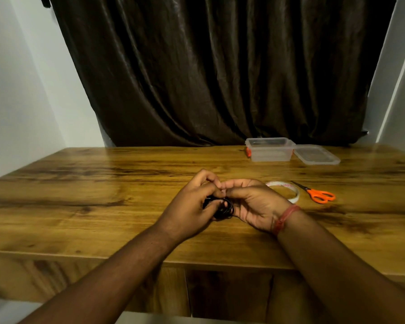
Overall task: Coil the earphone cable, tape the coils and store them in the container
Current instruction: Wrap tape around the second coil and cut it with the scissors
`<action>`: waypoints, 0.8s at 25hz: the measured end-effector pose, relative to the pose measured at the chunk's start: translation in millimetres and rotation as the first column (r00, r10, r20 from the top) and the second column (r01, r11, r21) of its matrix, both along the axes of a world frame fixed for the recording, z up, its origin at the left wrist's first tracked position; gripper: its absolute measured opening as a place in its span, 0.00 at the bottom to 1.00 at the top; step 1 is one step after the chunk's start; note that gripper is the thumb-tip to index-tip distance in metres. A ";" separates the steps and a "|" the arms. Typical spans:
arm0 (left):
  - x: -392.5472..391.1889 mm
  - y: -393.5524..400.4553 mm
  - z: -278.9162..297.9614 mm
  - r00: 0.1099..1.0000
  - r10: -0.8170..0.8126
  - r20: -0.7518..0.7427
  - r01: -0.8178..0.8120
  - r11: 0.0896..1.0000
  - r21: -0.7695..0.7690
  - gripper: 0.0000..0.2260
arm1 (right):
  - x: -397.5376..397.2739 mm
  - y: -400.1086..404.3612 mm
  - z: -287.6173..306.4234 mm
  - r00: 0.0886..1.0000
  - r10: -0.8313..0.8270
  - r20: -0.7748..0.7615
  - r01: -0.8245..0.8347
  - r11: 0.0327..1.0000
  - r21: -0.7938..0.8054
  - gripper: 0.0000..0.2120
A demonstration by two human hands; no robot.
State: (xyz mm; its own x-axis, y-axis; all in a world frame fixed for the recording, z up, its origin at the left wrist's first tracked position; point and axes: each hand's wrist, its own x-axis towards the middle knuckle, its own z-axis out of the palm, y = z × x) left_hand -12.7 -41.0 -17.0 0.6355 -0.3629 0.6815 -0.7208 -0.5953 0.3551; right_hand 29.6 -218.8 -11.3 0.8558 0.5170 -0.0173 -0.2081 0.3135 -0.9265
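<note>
Coiling is judged nearly done: the earphone cable (pixel 225 209) is pinched by both hands (pixel 192 204) (pixel 253 204); tape (pixel 288 191) is needed next.

A room at home, it looks like: wooden desk (pixel 103 178) pushed against a dark satin curtain (pixel 220 66), plain white walls (pixel 14 90) either side.

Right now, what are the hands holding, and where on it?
Both hands hold the coiled black earphone cable. The left hand pinches the coil's left side; the right hand grips its upper right edge. Any tape there cannot be made out.
</note>
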 end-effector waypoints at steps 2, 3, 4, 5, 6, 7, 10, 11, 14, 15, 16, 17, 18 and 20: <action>-1.0 -0.7 -0.5 1.000 0.001 -0.027 -0.001 1.000 0.008 0.06 | 1.0 1.4 -0.8 0.993 -0.092 0.073 0.096 0.994 -0.054 0.11; -0.9 -1.2 -1.0 0.999 0.004 -0.036 -0.003 1.000 0.012 0.06 | 1.6 1.5 -0.9 0.979 -0.150 0.135 0.164 0.981 -0.101 0.10; -0.3 -1.4 -1.5 0.999 0.011 -0.038 -0.010 1.000 0.017 0.07 | 2.0 1.6 -0.7 0.961 -0.195 0.197 0.225 0.964 -0.143 0.10; 0.2 -1.4 -1.9 0.999 0.022 -0.036 -0.021 1.000 0.023 0.07 | 2.2 2.0 -0.8 0.945 -0.220 0.242 0.265 0.950 -0.168 0.09; 0.7 -0.9 -1.8 0.999 0.036 -0.031 -0.035 0.999 0.031 0.07 | 2.3 2.9 -1.1 0.936 -0.232 0.265 0.284 0.942 -0.178 0.09; 1.0 -0.3 -1.4 0.999 0.048 -0.023 -0.047 0.998 0.039 0.07 | 1.8 3.9 -1.6 0.934 -0.232 0.271 0.286 0.941 -0.179 0.09; 0.4 1.2 -0.7 0.998 0.061 0.010 -0.061 0.997 0.042 0.06 | -2.3 6.4 -2.4 0.962 -0.141 0.232 0.185 0.966 -0.181 0.09; -0.6 1.1 -0.2 0.998 0.060 0.022 -0.060 0.997 0.044 0.05 | -3.5 5.9 -2.0 0.975 -0.091 0.203 0.127 0.977 -0.173 0.09; -3.5 0.5 0.7 0.997 0.037 0.067 -0.043 0.995 0.085 0.04 | -4.1 0.9 -0.7 0.992 -0.005 0.129 0.020 0.993 -0.117 0.08; -4.0 0.2 0.6 0.996 0.034 0.077 -0.042 0.994 0.103 0.04 | -3.8 -0.4 -0.7 0.992 -0.001 0.123 0.014 0.994 -0.105 0.09; -4.3 0.0 0.7 0.996 0.038 0.082 -0.047 0.992 0.117 0.04 | -3.7 -1.2 -0.8 0.991 -0.006 0.132 0.020 0.994 -0.103 0.09; -4.4 -0.2 0.8 0.996 0.044 0.083 -0.054 0.990 0.127 0.04 | -3.8 -1.4 -0.9 0.988 -0.021 0.156 0.039 0.993 -0.110 0.09; -4.4 -0.7 1.0 0.995 0.048 0.082 -0.059 0.989 0.133 0.04 | -3.8 -1.0 -1.2 0.981 -0.043 0.190 0.067 0.990 -0.123 0.09; -4.5 -1.4 1.4 0.996 0.051 0.075 -0.060 0.989 0.136 0.05 | -3.4 -0.4 -2.0 0.963 -0.082 0.258 0.120 0.984 -0.134 0.08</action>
State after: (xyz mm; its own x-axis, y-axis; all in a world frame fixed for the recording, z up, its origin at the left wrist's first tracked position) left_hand -17.3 -42.4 -15.6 0.6090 -0.4224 0.6713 -0.7057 -0.6749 0.2157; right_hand 26.2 -219.2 -13.3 0.8900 0.4354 0.1354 0.0627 0.1774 -0.9821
